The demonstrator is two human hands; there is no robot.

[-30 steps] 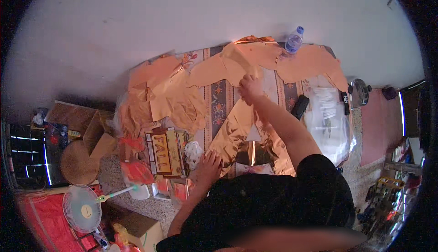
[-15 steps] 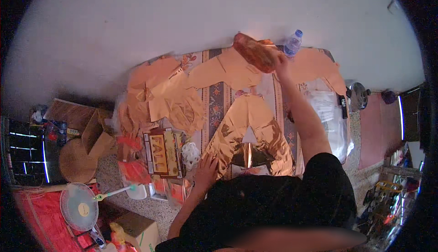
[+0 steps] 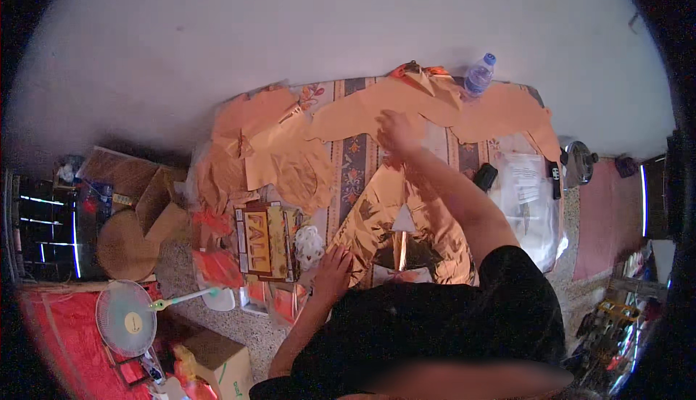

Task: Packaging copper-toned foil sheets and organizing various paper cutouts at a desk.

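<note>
A large A-shaped piece of shiny copper-coloured foil lies on the patterned tablecloth in front of me. My left hand rests flat with fingers stretched on its near left leg. Just above the peak of that piece, my right hand hovers or lies over a long peach paper cut-out; its fingers look loosely apart, with no object visible in them. Crumpled orange foil lies at the table's far edge, near a clear water bottle with a blue cap.
Left on the table are crumpled copper sheets, a decorative lettered box and a white openwork ornament. At right sit papers in clear plastic and a black object. A fan and cardboard boxes stand lower left.
My right hand has let go of the reddish-brown foil it held near the far edge and moved left and nearer. My left hand stays at the foil's left leg. The view has shifted slightly.
</note>
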